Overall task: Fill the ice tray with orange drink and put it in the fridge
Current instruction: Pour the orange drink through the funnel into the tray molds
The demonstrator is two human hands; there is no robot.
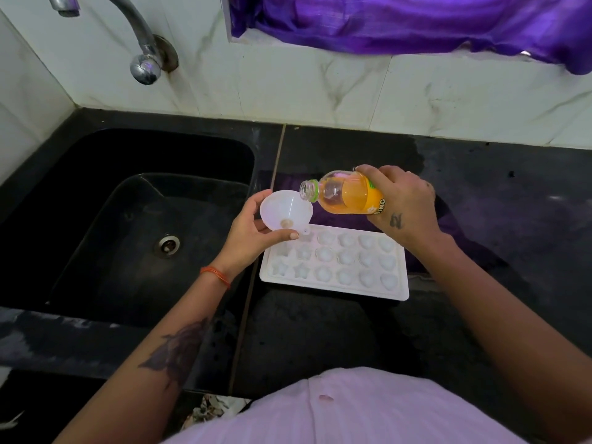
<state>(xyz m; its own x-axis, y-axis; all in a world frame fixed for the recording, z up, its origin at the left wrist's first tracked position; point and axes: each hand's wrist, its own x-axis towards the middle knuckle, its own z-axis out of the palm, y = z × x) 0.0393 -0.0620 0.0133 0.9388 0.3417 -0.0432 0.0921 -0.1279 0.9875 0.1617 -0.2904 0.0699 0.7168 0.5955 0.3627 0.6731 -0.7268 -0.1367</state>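
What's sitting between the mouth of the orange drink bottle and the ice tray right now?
In the head view, a white funnel, held by the left hand, sits between the bottle mouth and the ice tray.

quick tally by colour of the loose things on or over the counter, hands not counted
white: 2, the funnel and the ice tray
orange: 1, the bottle of drink
total: 3
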